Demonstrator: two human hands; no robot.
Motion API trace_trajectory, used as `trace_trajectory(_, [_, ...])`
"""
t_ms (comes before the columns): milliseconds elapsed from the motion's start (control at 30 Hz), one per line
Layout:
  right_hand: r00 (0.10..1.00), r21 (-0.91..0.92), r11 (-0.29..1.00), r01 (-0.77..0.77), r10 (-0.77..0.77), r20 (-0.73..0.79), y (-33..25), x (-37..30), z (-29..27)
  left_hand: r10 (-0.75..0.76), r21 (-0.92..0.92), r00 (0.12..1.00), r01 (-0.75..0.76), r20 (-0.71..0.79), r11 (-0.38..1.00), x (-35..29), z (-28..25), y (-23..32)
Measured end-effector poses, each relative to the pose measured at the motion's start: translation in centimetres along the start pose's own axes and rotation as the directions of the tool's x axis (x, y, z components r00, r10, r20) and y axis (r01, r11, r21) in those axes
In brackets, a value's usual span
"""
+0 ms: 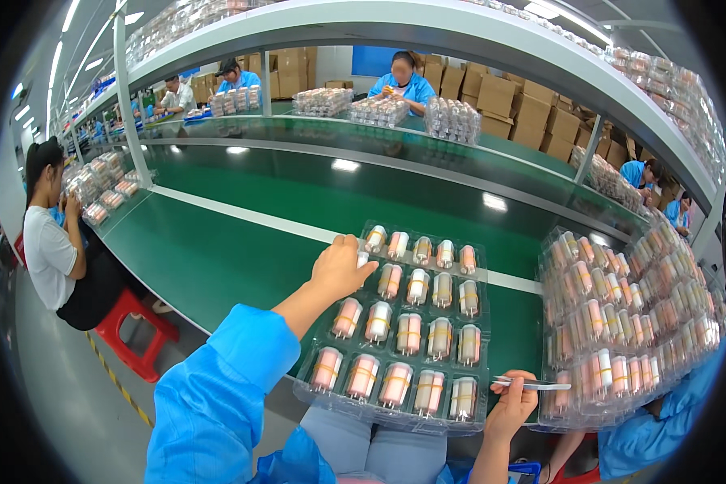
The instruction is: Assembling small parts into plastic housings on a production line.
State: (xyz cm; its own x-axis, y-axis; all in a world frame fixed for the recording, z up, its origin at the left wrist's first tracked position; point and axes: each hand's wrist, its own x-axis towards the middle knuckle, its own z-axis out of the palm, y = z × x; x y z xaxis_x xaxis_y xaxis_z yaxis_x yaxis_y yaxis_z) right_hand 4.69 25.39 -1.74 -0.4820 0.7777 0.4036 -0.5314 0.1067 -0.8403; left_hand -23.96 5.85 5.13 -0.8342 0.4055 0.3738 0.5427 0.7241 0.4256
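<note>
The left hand (340, 270) curls over a white part (363, 259) right at its fingertips; whether it pinches the part, I cannot tell. The part looks light and firm but smooth enough to slip, so gripping its sides seems best, clear of any thin pins like those on neighbouring parts. The right hand (510, 410) is closed around metal tweezers (544, 386). To its left, reaching under the left hand, lies the clear tray (339, 403), probably flimsy, best held by its rim.
</note>
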Motion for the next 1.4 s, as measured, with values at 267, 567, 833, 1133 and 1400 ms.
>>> trace_trajectory(267, [0.999,-0.008,0.999,-0.036,0.036,0.01,0.0,0.0,0.2,0.082,0.064,0.997,-0.082,0.016,0.995,1.0,2.4,-0.5])
trace_trajectory(567, [0.998,-0.096,0.995,-0.005,0.011,0.061,0.0,-0.1,0.1,0.378,-0.067,0.926,-0.377,0.0,0.924,0.1,3.4,1.9])
trace_trajectory(833, [0.996,-0.092,0.994,0.06,-0.054,0.069,0.3,-0.2,-0.4,0.047,-0.883,0.996,-0.093,-0.08,0.46,-1.9,-1.6,5.3])
trace_trajectory(1133, [0.994,-0.069,0.995,0.073,-0.068,0.08,0.6,-0.7,0.6,0.263,-0.92,0.928,0.325,0.265,-0.218,-20.9,-6.7,6.6])
trace_trajectory(1400, [0.999,-0.219,0.976,0.022,-0.012,0.05,0.5,-0.3,0.6,0.083,-0.898,0.933,0.309,0.35,0.312,-21.2,-3.0,6.1])
